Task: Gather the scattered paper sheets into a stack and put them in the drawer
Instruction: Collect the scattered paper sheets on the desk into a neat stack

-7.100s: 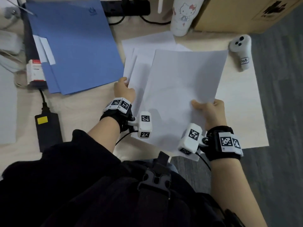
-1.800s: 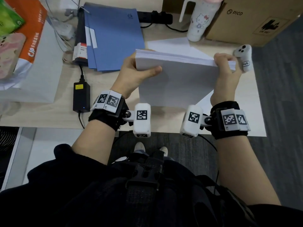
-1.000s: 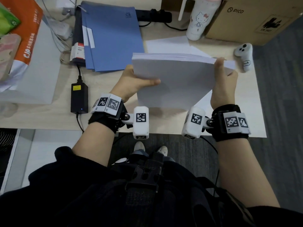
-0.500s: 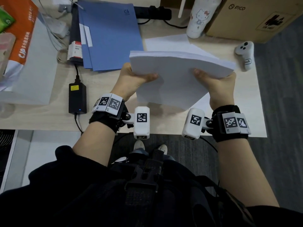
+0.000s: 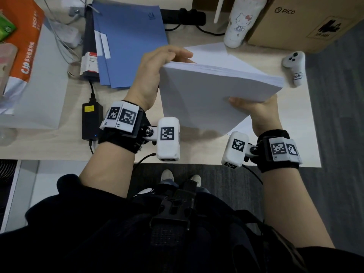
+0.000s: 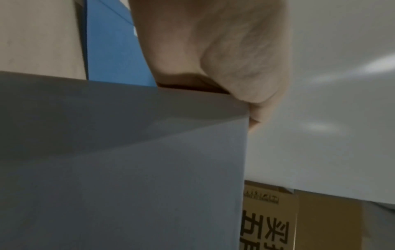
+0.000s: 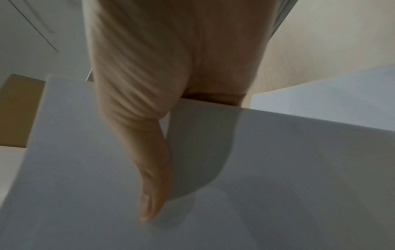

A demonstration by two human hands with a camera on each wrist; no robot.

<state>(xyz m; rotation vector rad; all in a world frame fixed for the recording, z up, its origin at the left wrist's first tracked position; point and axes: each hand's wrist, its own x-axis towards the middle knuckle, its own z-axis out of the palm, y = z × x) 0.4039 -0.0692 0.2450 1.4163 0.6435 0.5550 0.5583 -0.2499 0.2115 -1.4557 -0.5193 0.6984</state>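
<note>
While held above the bench: the paper stack (image 5: 212,95) is tilted, its upper edge toward the far side, clear of the bench (image 5: 59,142) surface.
Left hand: the left hand (image 5: 155,75) grips the stack's upper left corner, fingers curled over the top edge; the head view shows this plainly.
Right hand: the right hand (image 5: 258,111) holds the stack at its lower right, thumb laid across the near face, the other fingers hidden behind the paper.
Left wrist view: only the heel of the hand (image 6: 213,55) pressed at the stack's edge (image 6: 128,169), with a strip of blue folder (image 6: 113,50) behind; the fingertips cannot be seen.
Right wrist view: the thumb (image 7: 151,186) lies flat along the sheet (image 7: 278,177), a detail the head view gives only in part.
Head view alone: one loose sheet (image 5: 214,54) lies on the bench behind the stack, another (image 5: 239,126) shows under its lower corner; a white controller (image 5: 294,66) lies at the right, a cartoon cup (image 5: 238,22) and a cardboard box (image 5: 303,22) stand at the far edge, and a black power adapter (image 5: 92,121) lies at the left.
Drawer: not seen in any view.
</note>
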